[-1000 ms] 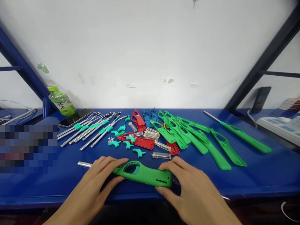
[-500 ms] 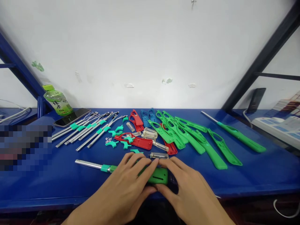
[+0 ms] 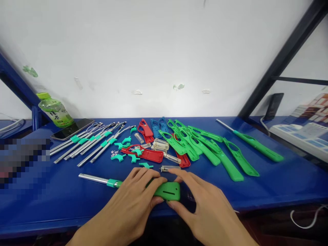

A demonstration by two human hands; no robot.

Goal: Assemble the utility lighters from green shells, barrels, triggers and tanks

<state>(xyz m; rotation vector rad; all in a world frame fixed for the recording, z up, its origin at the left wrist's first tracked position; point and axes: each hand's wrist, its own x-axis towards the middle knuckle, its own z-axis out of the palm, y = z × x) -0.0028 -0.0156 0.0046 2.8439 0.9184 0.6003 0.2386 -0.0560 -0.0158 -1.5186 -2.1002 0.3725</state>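
Observation:
A green stick lighter (image 3: 168,190) with a metal tube lies across the front of the table, its tube pointing left. My left hand (image 3: 132,201) is wrapped round the middle of its handle and hides the trigger area. At the handle's right end, my right hand (image 3: 205,198) pinches it lightly between thumb and fingers. The slotted side of the handle shows between the hands. Just beyond the right fingertips lies a clear fuel tank (image 3: 171,168). A teal trigger (image 3: 146,165) lies just past the left knuckles.
Metal lighter tubes (image 3: 84,147) with wires lie at the left, near a phone (image 3: 73,129) and a green bottle (image 3: 55,111). Red shells (image 3: 151,155), blue shells (image 3: 155,127) and green shells (image 3: 230,167) spread across the middle. A whole green lighter (image 3: 261,143) rests at the right.
The right hand's fingers have opened slightly and drawn off the top of the handle, so more of its end shows. The whole view has shifted a little.

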